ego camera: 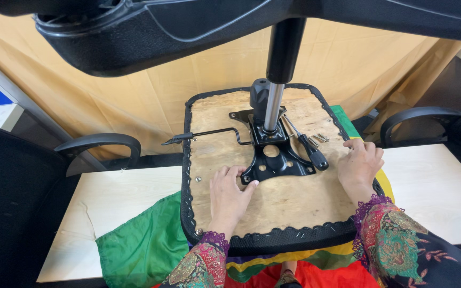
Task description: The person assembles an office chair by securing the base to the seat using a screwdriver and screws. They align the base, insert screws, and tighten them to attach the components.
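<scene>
An upturned chair seat point(289, 205), bare plywood with a black stapled rim, lies on the table. A black metal mechanism plate point(273, 160) sits on it, with a gas cylinder point(275, 106) rising from it and a lever point(204, 134) reaching left. My left hand point(229, 194) rests flat on the plywood, its fingertips touching the plate's front left corner. My right hand point(359, 165) lies on the seat's right side, fingers curled near the rim, holding nothing I can see. A black-handled screwdriver point(310, 149) lies between the plate and my right hand. Loose bolts point(320, 138) sit beyond it.
A multicoloured cloth point(145, 245) lies under the seat on a pale table point(113, 202). Black chair armrests stand at the left point(100, 143) and right point(420, 114). The chair base point(150, 32) looms overhead. A tan curtain hangs behind.
</scene>
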